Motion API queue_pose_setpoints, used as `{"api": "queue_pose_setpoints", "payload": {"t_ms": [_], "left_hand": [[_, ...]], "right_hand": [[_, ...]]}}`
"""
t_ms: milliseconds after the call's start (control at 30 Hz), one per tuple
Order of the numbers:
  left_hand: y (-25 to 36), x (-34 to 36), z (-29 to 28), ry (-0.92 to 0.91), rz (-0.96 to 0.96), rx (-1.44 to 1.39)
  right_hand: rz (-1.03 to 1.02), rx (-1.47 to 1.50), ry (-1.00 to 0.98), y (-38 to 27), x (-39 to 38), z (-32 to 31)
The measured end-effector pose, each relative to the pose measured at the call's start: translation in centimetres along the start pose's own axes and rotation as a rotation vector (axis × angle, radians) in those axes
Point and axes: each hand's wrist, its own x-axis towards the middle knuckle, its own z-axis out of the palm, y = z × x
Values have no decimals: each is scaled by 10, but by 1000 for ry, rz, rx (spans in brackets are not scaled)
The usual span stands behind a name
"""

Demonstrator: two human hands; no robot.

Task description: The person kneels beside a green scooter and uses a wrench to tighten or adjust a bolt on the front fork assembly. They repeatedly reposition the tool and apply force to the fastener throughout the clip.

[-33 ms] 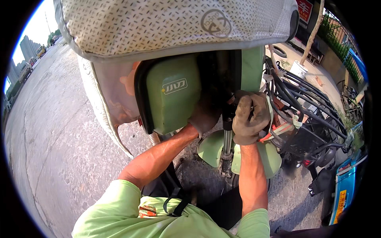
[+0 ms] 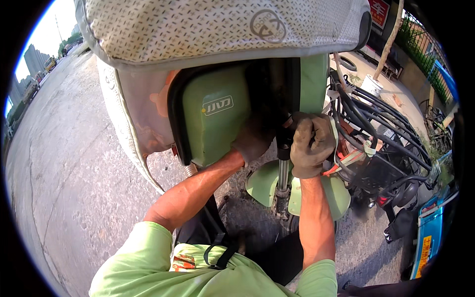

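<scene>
We have two gloved hands at a green scooter front. Right hand: brownish glove, fingers curled in, back of the wrist low, just beside the upper end of an upright metal tube; whether it pinches anything we can't tell. Left hand: dark glove, mostly lost in shadow by the green panel, fingers hidden, so open or closed we can't say. Metal tube stands between and a bit below the hands, black sleeve around its upper part; above that we lose it in the dark gap. Under it we see a light green fender, showing on both sides of the tube. Bare forearms come up from below, light green shirt, black strap with buckle at the waist. Over the hands we get a pale patterned cover, grey edging, hanging down the left side too. Right of the hands: tangle of black cables, with a red-orange strap near the right wrist. Farther out, white bucket, wooden pole, tyre, blue vehicle at lower right. On the left we have grey pavement, tall buildings far off
</scene>
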Motion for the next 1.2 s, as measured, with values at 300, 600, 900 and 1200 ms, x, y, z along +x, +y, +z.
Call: {"api": "queue_pose_setpoints", "payload": {"t_ms": [300, 600, 900, 1200], "left_hand": [[-5, 46, -30, 336, 90, 7], [-37, 93, -32, 477, 346, 319], [-26, 106, -53, 187, 314, 309], [-46, 119, -18, 259, 235, 634]], "right_hand": [[422, -56, -380, -15, -42, -41], [505, -316, -344, -17, -50, -36], [466, -339, -321, -30, -69, -42], [1069, 110, -342, -50, -124, -71]]}}
